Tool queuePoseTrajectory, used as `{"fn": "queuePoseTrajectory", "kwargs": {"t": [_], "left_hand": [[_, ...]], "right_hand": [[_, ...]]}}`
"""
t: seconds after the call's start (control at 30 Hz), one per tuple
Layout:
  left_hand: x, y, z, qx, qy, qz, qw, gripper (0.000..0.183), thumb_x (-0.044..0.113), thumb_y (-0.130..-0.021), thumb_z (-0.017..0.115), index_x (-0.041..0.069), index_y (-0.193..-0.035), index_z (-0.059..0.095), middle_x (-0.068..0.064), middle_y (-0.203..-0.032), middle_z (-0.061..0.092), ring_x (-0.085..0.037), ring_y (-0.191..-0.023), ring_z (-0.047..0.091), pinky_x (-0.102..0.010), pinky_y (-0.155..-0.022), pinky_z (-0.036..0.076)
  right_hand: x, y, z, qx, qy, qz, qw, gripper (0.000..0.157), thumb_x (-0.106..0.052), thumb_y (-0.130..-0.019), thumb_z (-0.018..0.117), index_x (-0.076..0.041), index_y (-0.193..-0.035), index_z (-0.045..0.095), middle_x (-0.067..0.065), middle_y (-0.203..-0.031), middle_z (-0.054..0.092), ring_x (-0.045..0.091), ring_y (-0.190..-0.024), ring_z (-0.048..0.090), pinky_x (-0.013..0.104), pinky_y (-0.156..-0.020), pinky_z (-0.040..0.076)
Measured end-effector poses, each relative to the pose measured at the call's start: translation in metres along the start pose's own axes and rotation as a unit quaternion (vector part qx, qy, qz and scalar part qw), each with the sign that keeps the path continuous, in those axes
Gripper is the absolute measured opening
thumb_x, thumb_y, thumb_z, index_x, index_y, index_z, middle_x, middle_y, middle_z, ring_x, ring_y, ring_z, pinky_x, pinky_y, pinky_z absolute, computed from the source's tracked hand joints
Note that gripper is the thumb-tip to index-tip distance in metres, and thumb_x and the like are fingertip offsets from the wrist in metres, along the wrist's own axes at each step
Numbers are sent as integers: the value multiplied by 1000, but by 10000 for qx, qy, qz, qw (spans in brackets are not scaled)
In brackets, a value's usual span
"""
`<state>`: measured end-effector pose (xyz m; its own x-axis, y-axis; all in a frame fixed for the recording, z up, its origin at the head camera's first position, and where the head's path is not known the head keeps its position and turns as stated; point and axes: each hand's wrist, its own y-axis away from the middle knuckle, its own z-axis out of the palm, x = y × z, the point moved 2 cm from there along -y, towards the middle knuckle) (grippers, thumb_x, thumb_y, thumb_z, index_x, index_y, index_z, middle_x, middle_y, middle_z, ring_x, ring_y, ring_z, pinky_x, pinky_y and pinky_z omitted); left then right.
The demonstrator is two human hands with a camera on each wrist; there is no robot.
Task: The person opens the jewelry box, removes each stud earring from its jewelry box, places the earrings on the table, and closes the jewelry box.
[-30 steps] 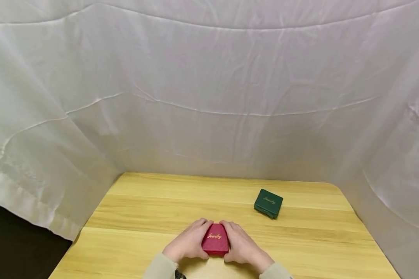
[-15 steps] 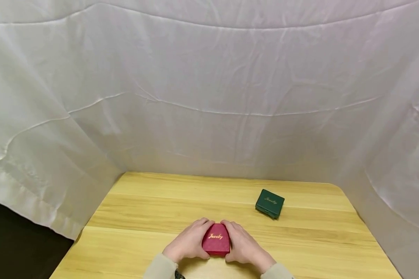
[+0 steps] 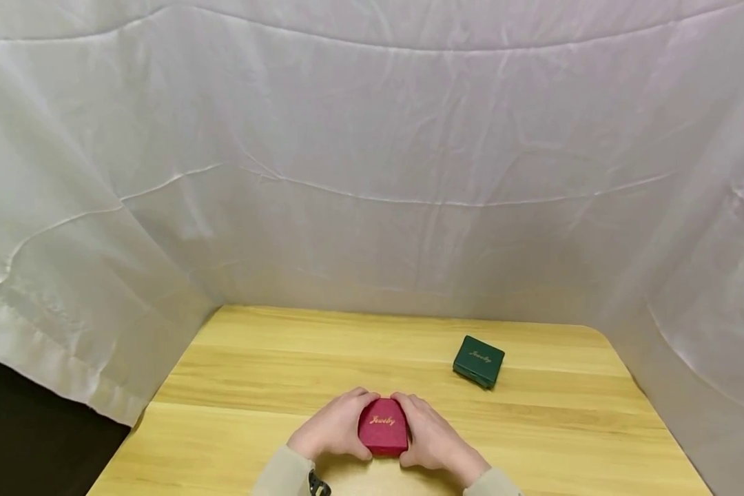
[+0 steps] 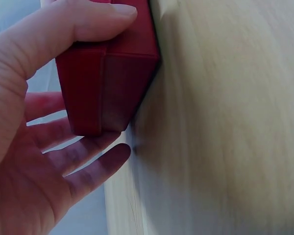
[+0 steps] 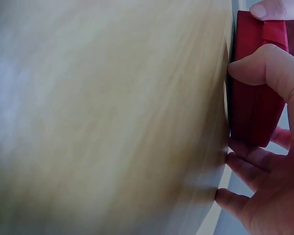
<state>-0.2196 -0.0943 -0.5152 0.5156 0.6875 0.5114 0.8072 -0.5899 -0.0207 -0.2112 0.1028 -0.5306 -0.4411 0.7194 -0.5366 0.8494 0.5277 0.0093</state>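
A red jewelry box (image 3: 382, 435) with gold "Jewelry" lettering on its lid sits at the table's near middle, lid down. My left hand (image 3: 337, 426) holds its left side, thumb at the near face and fingers round the far side. From the right, my right hand (image 3: 432, 439) grips it the same way. In the left wrist view the thumb lies across the front of the red jewelry box (image 4: 130, 78). A ribbed ribbon tab (image 5: 274, 34) shows on its front in the right wrist view, between the two thumbs.
A dark green jewelry box (image 3: 479, 362), also lettered, lies farther back on the right of the wooden table (image 3: 254, 386). White cloth (image 3: 372, 165) hangs behind the table and along both sides. A dark watch (image 3: 318, 484) is on the left wrist.
Both hands keep their hold on the red jewelry box, which stays in place. The left wrist has turned slightly, showing more of the watch.
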Motion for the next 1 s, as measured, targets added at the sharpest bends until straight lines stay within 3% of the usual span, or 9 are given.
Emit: {"fn": "queuePoseTrajectory", "kwargs": {"t": [0.3, 0.77, 1.0], "left_hand": [[-4, -4, -10, -239, 532, -104, 9982, 87, 26, -59, 92, 6, -135, 55, 7, -115, 59, -4, -96, 55, -28, -88, 49], [6, 5, -4, 153, -150, 47, 9998, 90, 24, -57, 92, 7, -135, 53, 6, -119, 56, -8, -103, 54, -30, -92, 49], [8, 7, -4, 414, -433, 176, 9980, 96, 22, -55, 92, 6, -140, 49, 1, -129, 54, -15, -116, 51, -36, -99, 46]], "right_hand": [[0, -4, -4, -19, -56, -118, 9999, 102, -14, -56, 91, -6, -144, 39, 3, -126, 53, 25, -113, 53, 48, -96, 47], [1, -2, -3, -53, -101, -11, 9999, 100, -19, -58, 92, -9, -143, 40, 1, -127, 54, 22, -114, 53, 47, -98, 47], [-1, -1, -2, -13, -106, -15, 9999, 111, -17, -56, 91, -7, -149, 32, 10, -136, 51, 28, -119, 52, 49, -99, 45]]}}
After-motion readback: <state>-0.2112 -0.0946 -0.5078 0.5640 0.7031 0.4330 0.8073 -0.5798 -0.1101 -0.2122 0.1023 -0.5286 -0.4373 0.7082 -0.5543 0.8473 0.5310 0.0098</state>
